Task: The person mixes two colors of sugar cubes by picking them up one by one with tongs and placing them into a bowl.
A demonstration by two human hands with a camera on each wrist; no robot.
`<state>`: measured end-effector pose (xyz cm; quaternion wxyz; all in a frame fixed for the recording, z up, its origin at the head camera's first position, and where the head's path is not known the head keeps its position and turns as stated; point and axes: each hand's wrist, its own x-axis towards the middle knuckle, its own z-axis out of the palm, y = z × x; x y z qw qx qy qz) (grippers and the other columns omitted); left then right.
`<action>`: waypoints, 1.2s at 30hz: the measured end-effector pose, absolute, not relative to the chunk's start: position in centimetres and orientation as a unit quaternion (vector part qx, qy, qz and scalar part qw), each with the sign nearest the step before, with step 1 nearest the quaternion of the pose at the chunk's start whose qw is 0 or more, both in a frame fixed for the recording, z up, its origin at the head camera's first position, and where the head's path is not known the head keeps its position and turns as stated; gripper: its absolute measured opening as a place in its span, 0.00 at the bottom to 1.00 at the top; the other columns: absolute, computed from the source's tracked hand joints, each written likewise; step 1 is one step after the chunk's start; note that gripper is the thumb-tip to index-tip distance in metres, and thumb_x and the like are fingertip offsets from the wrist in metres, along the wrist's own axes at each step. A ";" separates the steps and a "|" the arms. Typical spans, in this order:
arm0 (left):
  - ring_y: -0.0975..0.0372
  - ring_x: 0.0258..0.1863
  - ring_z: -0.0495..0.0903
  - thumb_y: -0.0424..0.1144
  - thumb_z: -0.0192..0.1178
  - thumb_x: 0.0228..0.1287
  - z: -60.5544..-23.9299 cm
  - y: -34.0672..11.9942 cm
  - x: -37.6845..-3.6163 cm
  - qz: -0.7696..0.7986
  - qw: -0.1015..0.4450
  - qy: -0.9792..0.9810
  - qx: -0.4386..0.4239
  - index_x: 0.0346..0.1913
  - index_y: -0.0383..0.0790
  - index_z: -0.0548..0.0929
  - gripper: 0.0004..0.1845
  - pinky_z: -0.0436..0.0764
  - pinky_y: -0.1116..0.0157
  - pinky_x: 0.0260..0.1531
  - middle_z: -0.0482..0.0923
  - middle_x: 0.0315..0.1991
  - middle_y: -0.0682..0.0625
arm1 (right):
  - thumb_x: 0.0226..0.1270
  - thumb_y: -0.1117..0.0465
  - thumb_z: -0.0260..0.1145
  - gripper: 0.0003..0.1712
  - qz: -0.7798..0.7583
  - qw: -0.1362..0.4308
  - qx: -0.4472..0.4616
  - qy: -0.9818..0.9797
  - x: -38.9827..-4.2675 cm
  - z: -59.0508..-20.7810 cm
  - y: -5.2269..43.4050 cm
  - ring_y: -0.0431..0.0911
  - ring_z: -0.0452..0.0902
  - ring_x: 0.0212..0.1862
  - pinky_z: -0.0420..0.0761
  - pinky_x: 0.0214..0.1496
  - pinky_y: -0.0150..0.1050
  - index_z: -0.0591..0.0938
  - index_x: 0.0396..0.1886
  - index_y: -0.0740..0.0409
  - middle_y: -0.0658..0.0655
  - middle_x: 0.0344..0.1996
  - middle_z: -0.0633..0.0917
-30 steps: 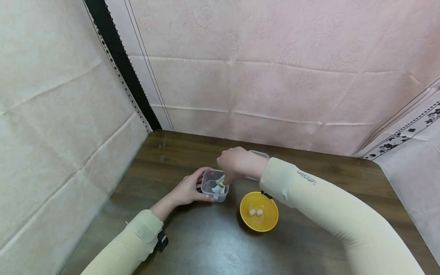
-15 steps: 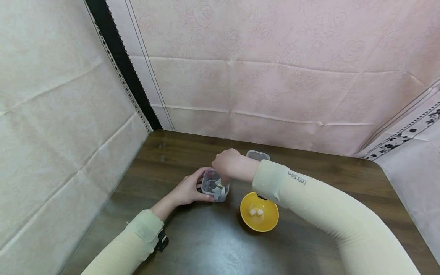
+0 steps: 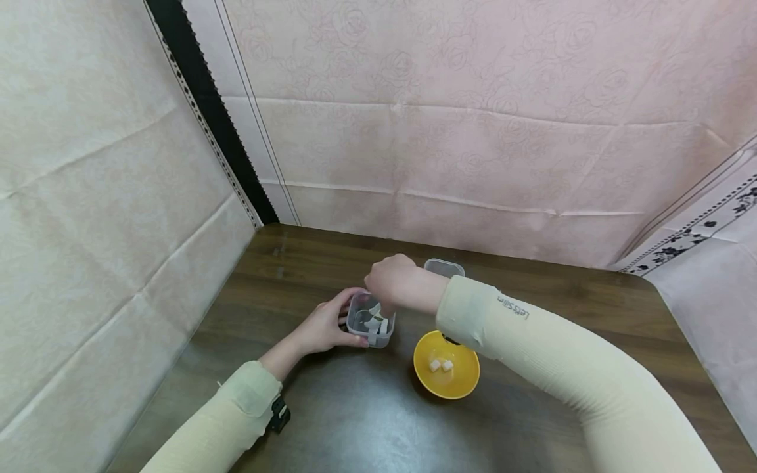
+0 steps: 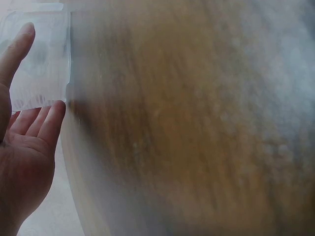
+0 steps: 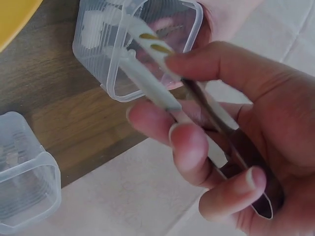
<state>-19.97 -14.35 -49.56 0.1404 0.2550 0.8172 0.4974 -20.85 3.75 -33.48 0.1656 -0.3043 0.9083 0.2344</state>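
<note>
While our left hand [image 3: 322, 328] cups the clear tub [image 3: 369, 320] on the surface [image 3: 355, 407], fingers curled round its side, our right hand [image 5: 231, 142] grips tongs [image 5: 157, 64] whose tips dip into it among white cubes. Just beside stands the yellow bowl [image 3: 446, 372].

The head view looks down from above both hands. Each wrist view sits close behind its own hand. All views share the clear container [image 3: 370, 320] between the hands.
</note>
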 end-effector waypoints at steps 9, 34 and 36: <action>0.49 0.76 0.72 0.37 0.84 0.55 -49.6 -14.4 -20.1 0.494 0.142 0.819 0.255 0.79 0.47 0.65 0.52 0.80 0.56 0.66 0.71 0.76 0.45 | 0.67 0.45 0.77 0.19 0.201 0.180 -0.311 0.911 -20.8 -33.6 4.4 0.44 0.79 0.34 0.87 0.40 0.38 0.89 0.50 0.50 0.49 0.38 0.89; 0.50 0.75 0.72 0.36 0.85 0.54 -49.6 -14.2 -20.1 0.495 0.141 0.819 0.254 0.79 0.47 0.65 0.53 0.80 0.57 0.65 0.71 0.76 0.44 | 0.67 0.45 0.76 0.22 0.230 0.159 -0.316 0.907 -21.0 -35.2 4.1 0.43 0.80 0.37 0.88 0.38 0.41 0.89 0.56 0.48 0.49 0.46 0.89; 0.50 0.75 0.73 0.36 0.85 0.54 -49.6 -14.2 -20.1 0.495 0.140 0.819 0.254 0.79 0.46 0.65 0.53 0.80 0.56 0.65 0.71 0.76 0.44 | 0.67 0.45 0.76 0.22 0.230 0.158 -0.318 0.906 -21.0 -35.1 4.1 0.43 0.80 0.37 0.88 0.39 0.41 0.88 0.56 0.48 0.49 0.46 0.89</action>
